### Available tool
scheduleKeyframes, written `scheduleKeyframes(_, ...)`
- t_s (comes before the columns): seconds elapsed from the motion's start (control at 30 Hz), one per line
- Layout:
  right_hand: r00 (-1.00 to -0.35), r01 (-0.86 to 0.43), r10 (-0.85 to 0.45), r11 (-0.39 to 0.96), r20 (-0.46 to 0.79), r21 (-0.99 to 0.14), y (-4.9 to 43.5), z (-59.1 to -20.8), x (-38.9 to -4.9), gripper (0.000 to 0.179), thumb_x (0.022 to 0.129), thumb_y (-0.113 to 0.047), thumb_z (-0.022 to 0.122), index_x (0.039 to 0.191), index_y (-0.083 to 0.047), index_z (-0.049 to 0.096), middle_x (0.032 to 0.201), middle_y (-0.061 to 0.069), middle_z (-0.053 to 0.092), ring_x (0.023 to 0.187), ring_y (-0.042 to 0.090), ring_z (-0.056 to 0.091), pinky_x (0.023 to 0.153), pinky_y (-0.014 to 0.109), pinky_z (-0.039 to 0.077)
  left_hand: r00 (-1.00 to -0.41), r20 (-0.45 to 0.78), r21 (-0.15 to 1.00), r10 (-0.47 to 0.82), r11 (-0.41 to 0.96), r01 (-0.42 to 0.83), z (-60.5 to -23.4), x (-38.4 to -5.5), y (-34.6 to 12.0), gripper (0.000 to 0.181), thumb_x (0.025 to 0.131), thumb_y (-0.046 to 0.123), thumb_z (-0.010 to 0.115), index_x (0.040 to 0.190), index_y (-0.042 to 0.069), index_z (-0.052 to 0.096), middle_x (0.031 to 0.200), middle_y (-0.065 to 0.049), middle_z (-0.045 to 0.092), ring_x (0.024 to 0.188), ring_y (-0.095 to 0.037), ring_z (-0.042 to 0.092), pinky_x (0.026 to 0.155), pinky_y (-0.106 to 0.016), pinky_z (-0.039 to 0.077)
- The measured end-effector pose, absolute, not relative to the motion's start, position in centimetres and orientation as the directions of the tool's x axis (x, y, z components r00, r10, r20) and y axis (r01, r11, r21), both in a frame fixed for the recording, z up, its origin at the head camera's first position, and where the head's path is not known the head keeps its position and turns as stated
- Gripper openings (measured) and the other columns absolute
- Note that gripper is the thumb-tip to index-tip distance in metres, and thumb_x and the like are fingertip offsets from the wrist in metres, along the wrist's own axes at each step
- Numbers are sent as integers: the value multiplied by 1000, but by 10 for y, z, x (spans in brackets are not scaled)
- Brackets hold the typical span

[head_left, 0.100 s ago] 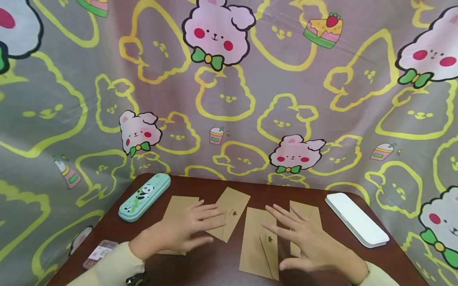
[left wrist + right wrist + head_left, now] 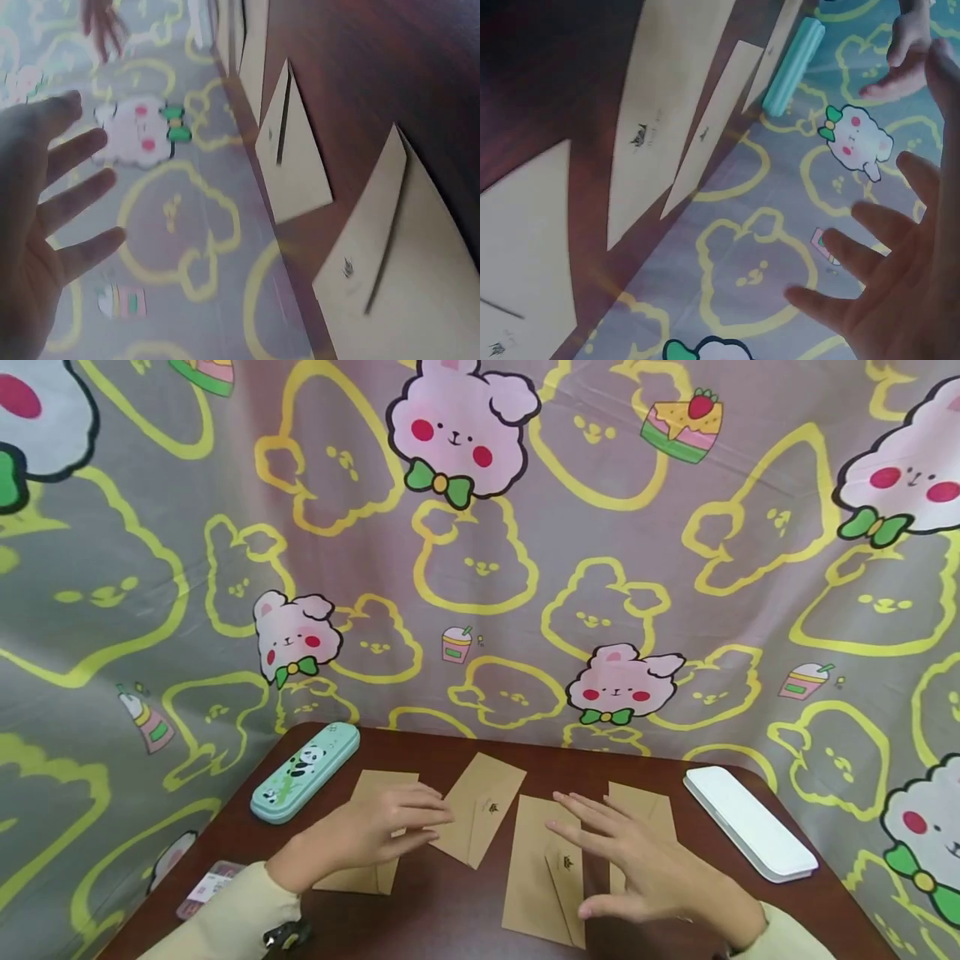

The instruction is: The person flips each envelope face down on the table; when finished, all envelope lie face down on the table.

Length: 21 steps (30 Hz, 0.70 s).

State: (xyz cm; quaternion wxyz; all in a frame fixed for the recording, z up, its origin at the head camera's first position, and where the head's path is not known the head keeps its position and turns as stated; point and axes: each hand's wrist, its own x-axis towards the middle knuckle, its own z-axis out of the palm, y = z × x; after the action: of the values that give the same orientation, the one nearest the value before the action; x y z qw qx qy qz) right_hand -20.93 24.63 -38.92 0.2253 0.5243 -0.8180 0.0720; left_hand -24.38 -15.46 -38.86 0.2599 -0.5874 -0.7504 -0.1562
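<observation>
Several brown paper envelopes lie on the table. My left hand (image 2: 367, 831) hovers over the leftmost envelope (image 2: 351, 880), hiding part of it, with fingers loosely extended and nothing held. A tilted envelope (image 2: 483, 797) with a small dark crown print lies just beyond its fingertips. My right hand (image 2: 648, 877) is raised with fingers spread, between a nearer envelope (image 2: 536, 893) and the rightmost envelope (image 2: 651, 806), covering part of the latter. Both wrist views show the left hand (image 2: 37, 217) and right hand (image 2: 900, 277) apart from the envelopes.
A mint-green panda pencil case (image 2: 306, 772) lies at the back left. A white case (image 2: 750, 822) is at the right. A small clear box with a label (image 2: 206, 889) sits by the left sleeve. A patterned curtain (image 2: 480, 635) encloses the dark wooden table (image 2: 442, 918).
My left hand has shifted slightly left and its spread fingers have drawn closer together. The right hand has barely moved. The envelopes lie as before.
</observation>
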Motion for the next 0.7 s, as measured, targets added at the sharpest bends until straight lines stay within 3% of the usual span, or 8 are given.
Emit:
scheduleKeyframes(0.07, -377, -889, -821, 451, 428, 82, 242, -386, -214, 90, 83, -60, 78, 157, -20, 44, 161, 8, 45, 141, 28, 52, 119, 37, 35, -236, 600, -4, 765, 297, 955, -389, -249, -162, 18, 91, 12, 78, 109, 15, 77, 99, 5, 76, 90, -5, 69, 80, -16, 55)
scheduleKeyframes(0.13, -402, -885, -813, 462, 422, 48, 236, -383, -221, 84, 85, -54, 79, 155, -21, 46, 155, 4, 53, 135, 24, 57, 103, 42, 49, -357, 583, 51, 730, 405, 913, -389, -249, -170, 9, 93, 15, 76, 100, 19, 77, 87, 10, 73, 76, 3, 62, 69, -11, 49)
scheduleKeyframes(0.23, -458, -877, -803, 478, 381, -47, 225, -377, -235, 72, 91, -47, 76, 153, -22, 49, 148, 1, 59, 130, 20, 62, 96, 44, 55, -558, 491, 106, 669, 590, 801, -391, -247, -179, 7, 99, 21, 69, 96, 23, 74, 79, 15, 68, 68, 8, 54, 62, -15, 46)
scheduleKeyframes(0.33, -520, -852, -794, 508, 316, -124, 211, -370, -253, 64, 94, -43, 73, 151, -22, 52, 144, 0, 62, 127, 19, 64, 96, 42, 56, -704, 367, 115, 608, 721, 683, -395, -244, -186, 9, 102, 22, 64, 99, 23, 73, 85, 14, 70, 72, 3, 60, 61, -22, 48)
scheduleKeyframes(0.43, -570, -822, -787, 540, 238, -182, 194, -366, -272, 59, 96, -43, 71, 149, -22, 55, 142, -2, 64, 124, 15, 66, 97, 41, 56, -795, 265, 158, 546, 789, 594, -402, -242, -194, 17, 102, 20, 63, 113, 18, 75, 108, 4, 76, 96, -13, 73, 72, -33, 57)
scheduleKeyframes(0.57, -566, -817, -801, 514, 193, -263, 160, -370, -302, 55, 97, -42, 70, 145, -18, 59, 138, 0, 66, 113, 16, 71, 91, 37, 59, -898, 96, 237, 429, 867, 439, -411, -237, -206, 39, 102, 27, 63, 133, 3, 67, 135, -15, 67, 126, -35, 64, 97, -53, 54)
scheduleKeyframes(0.63, -553, -819, -814, 492, 179, -294, 141, -374, -317, 53, 98, -40, 69, 144, -15, 60, 135, 3, 68, 107, 19, 73, 86, 36, 60, -924, 23, 264, 383, 889, 375, -415, -233, -211, 51, 101, 33, 64, 138, -3, 61, 142, -22, 61, 132, -41, 58, 104, -59, 48)
scheduleKeyframes(0.7, -557, -808, -817, 491, 151, -326, 121, -379, -331, 51, 99, -37, 68, 143, -14, 60, 134, 6, 69, 106, 23, 74, 86, 36, 60, -934, -39, 283, 355, 900, 330, -418, -229, -215, 60, 98, 35, 68, 139, -8, 57, 140, -28, 59, 128, -43, 59, 103, -60, 48)
